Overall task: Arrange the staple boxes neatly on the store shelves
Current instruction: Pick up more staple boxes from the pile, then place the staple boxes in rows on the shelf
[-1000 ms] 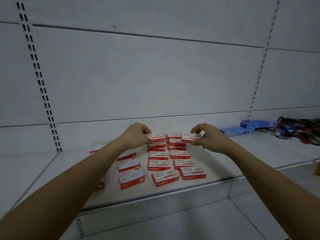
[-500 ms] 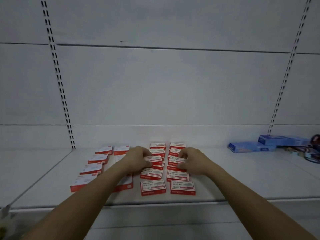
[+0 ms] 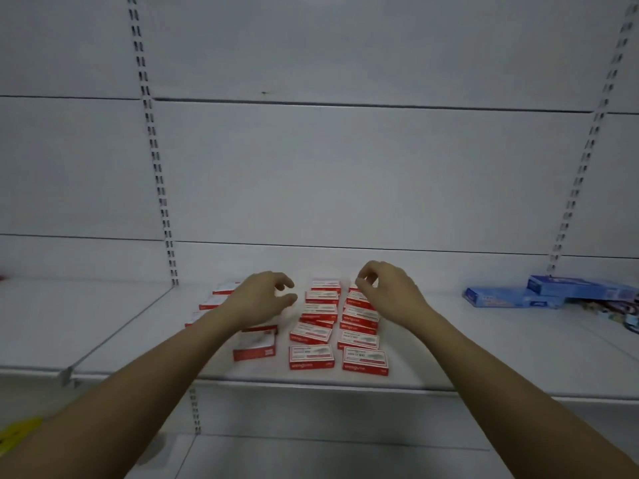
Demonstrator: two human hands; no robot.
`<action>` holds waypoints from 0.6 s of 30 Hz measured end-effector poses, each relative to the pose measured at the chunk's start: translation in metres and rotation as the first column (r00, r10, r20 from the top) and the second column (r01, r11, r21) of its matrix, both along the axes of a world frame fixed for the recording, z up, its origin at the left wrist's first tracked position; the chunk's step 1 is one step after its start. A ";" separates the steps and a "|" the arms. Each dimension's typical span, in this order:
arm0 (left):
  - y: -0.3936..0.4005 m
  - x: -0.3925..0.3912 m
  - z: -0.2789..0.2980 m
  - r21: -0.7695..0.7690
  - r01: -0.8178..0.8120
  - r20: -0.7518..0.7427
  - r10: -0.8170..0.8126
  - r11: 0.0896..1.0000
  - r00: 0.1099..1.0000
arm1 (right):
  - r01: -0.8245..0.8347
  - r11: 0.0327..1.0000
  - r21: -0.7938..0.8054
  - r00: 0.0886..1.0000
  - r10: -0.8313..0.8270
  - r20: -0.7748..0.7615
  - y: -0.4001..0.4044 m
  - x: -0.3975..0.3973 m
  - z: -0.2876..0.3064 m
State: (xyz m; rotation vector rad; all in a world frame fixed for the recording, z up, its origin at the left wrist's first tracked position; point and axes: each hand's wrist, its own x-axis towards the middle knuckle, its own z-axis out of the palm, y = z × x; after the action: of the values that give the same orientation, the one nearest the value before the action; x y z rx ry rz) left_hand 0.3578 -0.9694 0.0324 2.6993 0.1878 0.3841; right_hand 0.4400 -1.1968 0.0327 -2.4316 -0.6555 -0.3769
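Note:
Several red-and-white staple boxes (image 3: pixel 311 356) lie flat on the white shelf (image 3: pixel 484 357) in two rows running front to back, and some in the middle of the rows are stacked or overlapping. More boxes (image 3: pixel 255 345) lie further left, partly hidden by my left forearm. My left hand (image 3: pixel 262 297) hovers above the shelf just left of the rows, fingers loosely curled, holding nothing. My right hand (image 3: pixel 387 288) hovers over the far end of the right row, fingers loosely bent and empty.
Two flat blue boxes (image 3: pixel 518 297) lie at the right of the shelf beside some coloured items (image 3: pixel 622 311). Slotted uprights (image 3: pixel 155 167) run up the white back panel. A lower shelf (image 3: pixel 311 458) shows beneath, and something yellow (image 3: pixel 17 433) is at the bottom left.
Both hands set their boxes down on the rows and have now lifted off them, empty. The view has shifted left and up.

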 end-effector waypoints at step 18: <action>0.238 -0.181 0.004 0.117 -0.403 0.026 0.403 0.908 0.915 | -0.502 0.857 -0.121 0.860 0.478 -0.179 0.286 -0.123 0.015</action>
State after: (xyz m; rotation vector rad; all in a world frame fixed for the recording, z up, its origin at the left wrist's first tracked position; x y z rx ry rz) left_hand 0.1772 -0.7316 0.0365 2.7678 0.7535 0.5312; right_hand 0.3171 -0.9111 0.0481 -2.2977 -1.2451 0.0659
